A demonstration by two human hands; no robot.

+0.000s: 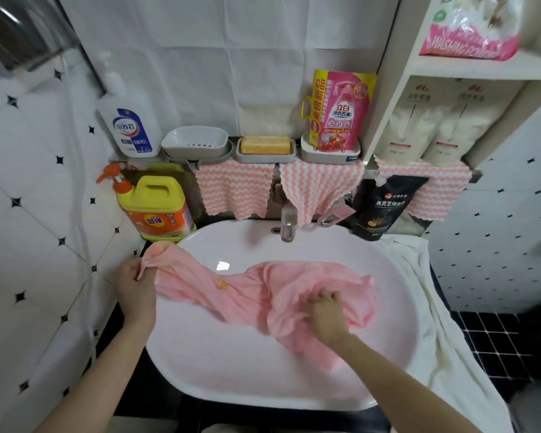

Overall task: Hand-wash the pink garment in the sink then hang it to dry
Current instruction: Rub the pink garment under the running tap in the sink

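A pink garment (256, 295) with a small yellow mark lies spread across the white oval sink (219, 364), one end draped over the sink's left rim. My left hand (135, 292) grips that end at the rim, fabric bunched above the fingers. Over the right half of the basin, my right hand (325, 314) pinches a fold of the garment. The chrome faucet (288, 225) stands at the sink's back edge, with no water seen running.
Behind the sink stand a yellow detergent jug (155, 207), a white pump bottle (128, 126), a soap bar in a dish (265, 146), a pink refill pouch (339, 117) and a black pouch (381, 210). A white towel (444, 323) drapes right of the sink. Shelves rise at right.
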